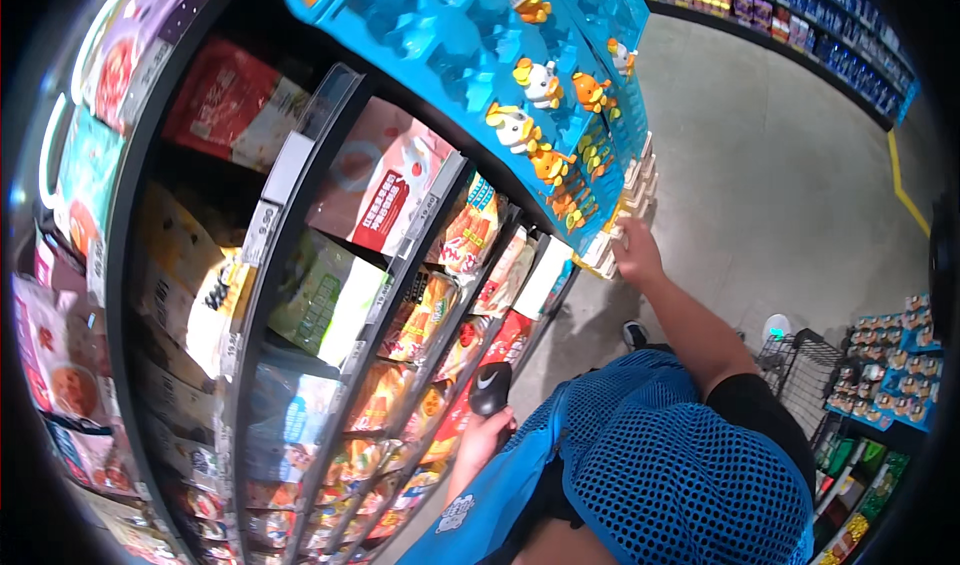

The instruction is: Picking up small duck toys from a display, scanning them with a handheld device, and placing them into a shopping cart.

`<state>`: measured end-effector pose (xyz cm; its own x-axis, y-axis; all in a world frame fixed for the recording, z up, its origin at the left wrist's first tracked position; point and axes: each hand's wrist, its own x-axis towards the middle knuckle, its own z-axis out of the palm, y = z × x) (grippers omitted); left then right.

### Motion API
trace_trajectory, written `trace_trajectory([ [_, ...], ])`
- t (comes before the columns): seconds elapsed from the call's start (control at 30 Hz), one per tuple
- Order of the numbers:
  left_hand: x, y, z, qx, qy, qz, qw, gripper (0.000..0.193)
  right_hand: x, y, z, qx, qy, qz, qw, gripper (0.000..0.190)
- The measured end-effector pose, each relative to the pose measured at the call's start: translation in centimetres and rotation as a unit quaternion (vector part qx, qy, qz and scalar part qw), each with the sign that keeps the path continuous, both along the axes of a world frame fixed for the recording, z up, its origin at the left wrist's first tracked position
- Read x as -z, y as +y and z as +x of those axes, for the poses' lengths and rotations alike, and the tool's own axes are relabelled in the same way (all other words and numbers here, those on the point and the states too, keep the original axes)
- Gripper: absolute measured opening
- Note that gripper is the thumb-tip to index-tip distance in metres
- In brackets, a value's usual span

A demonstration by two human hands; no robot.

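Note:
At the lower centre, my left hand (486,434) is closed around the grip of a black handheld device (491,389), close to the shelves of packaged snacks. Right of centre, my right hand (639,250) reaches to the lower corner of a blue plastic display rack (465,92), its fingers at a stack of pale trays or boxes (602,254). Whether those fingers grip it is hard to tell. Orange and white duck-shaped toys (538,83) sit in the rack's moulded hollows. A blue mesh vest (675,460) covers my torso.
Shelves with price strips (259,235) and bagged foods run along the left. A wire shopping cart (795,362) stands at the right, near another blue display of small items (889,362). Grey floor (750,152) lies beyond the rack, with stocked shelves (795,17) at the top right.

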<state>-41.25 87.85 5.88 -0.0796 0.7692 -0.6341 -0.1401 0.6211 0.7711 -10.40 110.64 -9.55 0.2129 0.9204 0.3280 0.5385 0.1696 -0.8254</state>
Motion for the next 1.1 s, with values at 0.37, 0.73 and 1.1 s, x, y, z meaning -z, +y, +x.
trace_trajectory([
  [0.37, -3.2, 5.5, 5.3, 0.182, 0.131, -0.079, 0.971, 0.013, 6.7, -14.0, 6.6, 0.069, 0.047, -0.217, 0.973, 0.024],
  [0.73, 1.3, 4.0, -0.2, 0.357, 0.118, -0.097, 0.921, 0.029, 12.2, -52.7, -11.5, 0.232, 0.159, -0.487, 0.827, 0.016],
  [1.1, 1.5, 2.2, -2.1, 0.439, 0.104, -0.08, 0.889, 0.029, 8.5, -59.4, -19.2, 0.171, 0.112, -0.661, 0.722, 0.033],
])
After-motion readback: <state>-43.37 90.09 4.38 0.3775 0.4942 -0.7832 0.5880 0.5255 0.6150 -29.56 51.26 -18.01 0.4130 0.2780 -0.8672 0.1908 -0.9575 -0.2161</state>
